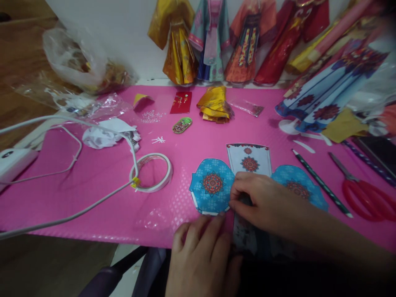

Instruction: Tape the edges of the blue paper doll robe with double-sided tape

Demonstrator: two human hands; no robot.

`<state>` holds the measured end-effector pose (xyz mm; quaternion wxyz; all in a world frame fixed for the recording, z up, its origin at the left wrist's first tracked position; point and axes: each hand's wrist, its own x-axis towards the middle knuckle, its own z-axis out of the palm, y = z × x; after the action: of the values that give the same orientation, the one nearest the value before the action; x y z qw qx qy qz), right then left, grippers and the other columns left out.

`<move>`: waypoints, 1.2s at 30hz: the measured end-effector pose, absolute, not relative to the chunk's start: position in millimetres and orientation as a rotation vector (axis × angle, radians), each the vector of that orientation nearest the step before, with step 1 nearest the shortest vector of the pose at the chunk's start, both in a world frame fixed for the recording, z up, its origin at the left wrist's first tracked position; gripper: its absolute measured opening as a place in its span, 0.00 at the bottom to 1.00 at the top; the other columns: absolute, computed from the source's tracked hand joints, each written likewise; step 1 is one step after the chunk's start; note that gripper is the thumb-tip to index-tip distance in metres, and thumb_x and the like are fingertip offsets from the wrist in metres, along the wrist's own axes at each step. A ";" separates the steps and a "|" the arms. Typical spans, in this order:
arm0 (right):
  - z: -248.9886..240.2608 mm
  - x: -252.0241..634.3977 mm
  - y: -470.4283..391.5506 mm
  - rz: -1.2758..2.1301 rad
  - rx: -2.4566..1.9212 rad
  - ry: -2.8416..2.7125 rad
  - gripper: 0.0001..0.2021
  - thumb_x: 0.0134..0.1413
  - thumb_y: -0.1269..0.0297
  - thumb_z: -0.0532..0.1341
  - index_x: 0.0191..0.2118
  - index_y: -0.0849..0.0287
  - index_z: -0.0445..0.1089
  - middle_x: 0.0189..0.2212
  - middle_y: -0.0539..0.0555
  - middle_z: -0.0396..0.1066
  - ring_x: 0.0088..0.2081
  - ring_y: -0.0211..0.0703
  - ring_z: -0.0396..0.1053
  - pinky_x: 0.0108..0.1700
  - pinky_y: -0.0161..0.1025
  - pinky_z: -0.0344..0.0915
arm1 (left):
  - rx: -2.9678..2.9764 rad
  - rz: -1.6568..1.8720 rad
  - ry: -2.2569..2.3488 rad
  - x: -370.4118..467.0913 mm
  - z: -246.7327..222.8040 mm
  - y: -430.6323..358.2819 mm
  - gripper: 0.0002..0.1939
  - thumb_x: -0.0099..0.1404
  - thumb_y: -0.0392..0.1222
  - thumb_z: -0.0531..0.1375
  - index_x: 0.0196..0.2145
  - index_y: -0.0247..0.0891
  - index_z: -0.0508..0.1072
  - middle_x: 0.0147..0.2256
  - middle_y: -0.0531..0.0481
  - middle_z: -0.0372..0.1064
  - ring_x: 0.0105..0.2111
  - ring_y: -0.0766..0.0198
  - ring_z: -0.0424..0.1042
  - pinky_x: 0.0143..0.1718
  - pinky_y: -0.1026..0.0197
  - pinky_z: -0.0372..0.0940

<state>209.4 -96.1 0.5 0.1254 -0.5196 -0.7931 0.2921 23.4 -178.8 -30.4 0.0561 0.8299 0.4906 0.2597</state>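
A blue paper cutout (213, 187) with a red and orange rosette lies flat, white strips along its lower edge. My right hand (258, 198) is closed in a pinch at its lower right edge; whatever is between thumb and finger is too small to make out. Just below the cutout rests my left hand (198, 255), fingers stretched forward and slightly bent, fingertips touching the bottom edge. Behind the right hand is a white patterned paper piece (249, 159). A second blue cutout (298, 185) lies partly under the right forearm.
On the pink tabletop (105, 206) lie a tape roll (169, 175), a looped white cable (93, 206), a green pencil (321, 183) and red-handled scissors (365, 198). Further back are a red packet (181, 102), folded gold fabric (215, 105) and several small dresses against the wall.
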 end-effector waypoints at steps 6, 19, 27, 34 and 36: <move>-1.5 208.3 -95.8 0.837 -1.511 -2.314 0.08 0.52 0.74 0.57 0.24 0.57 0.67 0.29 0.50 0.68 0.32 0.41 0.65 0.34 0.41 0.58 | 2.501 0.788 1.481 24.2 -31.5 -180.4 0.16 0.74 0.49 0.52 0.43 0.42 0.79 0.46 0.53 0.82 0.43 0.52 0.75 0.45 0.50 0.58; -4.6 210.3 -96.9 0.828 -1.518 -2.324 0.08 0.52 0.73 0.58 0.24 0.57 0.66 0.29 0.50 0.67 0.31 0.41 0.65 0.33 0.41 0.58 | 2.464 0.851 1.500 28.5 -32.4 -180.2 0.18 0.74 0.52 0.52 0.39 0.42 0.79 0.45 0.54 0.82 0.42 0.53 0.75 0.44 0.51 0.57; -6.5 210.0 -96.2 0.813 -1.526 -2.330 0.09 0.52 0.73 0.57 0.24 0.57 0.66 0.28 0.51 0.67 0.32 0.42 0.65 0.34 0.41 0.58 | 2.466 0.843 1.445 28.4 -31.5 -177.4 0.15 0.74 0.48 0.53 0.44 0.41 0.78 0.48 0.53 0.81 0.42 0.53 0.74 0.45 0.51 0.57; -4.6 210.4 -95.9 0.783 -1.517 -2.369 0.08 0.52 0.73 0.57 0.24 0.57 0.66 0.29 0.51 0.67 0.32 0.43 0.65 0.35 0.42 0.58 | 2.504 0.797 1.476 30.3 -29.1 -176.9 0.17 0.75 0.49 0.51 0.42 0.41 0.78 0.47 0.54 0.81 0.42 0.53 0.74 0.45 0.51 0.56; -4.0 210.4 -96.0 0.777 -1.524 -2.380 0.09 0.52 0.74 0.57 0.24 0.57 0.66 0.29 0.51 0.67 0.32 0.43 0.65 0.35 0.42 0.58 | 2.536 0.775 1.496 31.0 -28.3 -178.0 0.18 0.75 0.50 0.51 0.43 0.41 0.78 0.46 0.54 0.82 0.42 0.54 0.74 0.44 0.51 0.56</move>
<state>210.4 -96.0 -4.0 0.1051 -0.5171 -0.8075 0.2637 31.0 -178.0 -28.3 0.0487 0.8319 0.4908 0.2542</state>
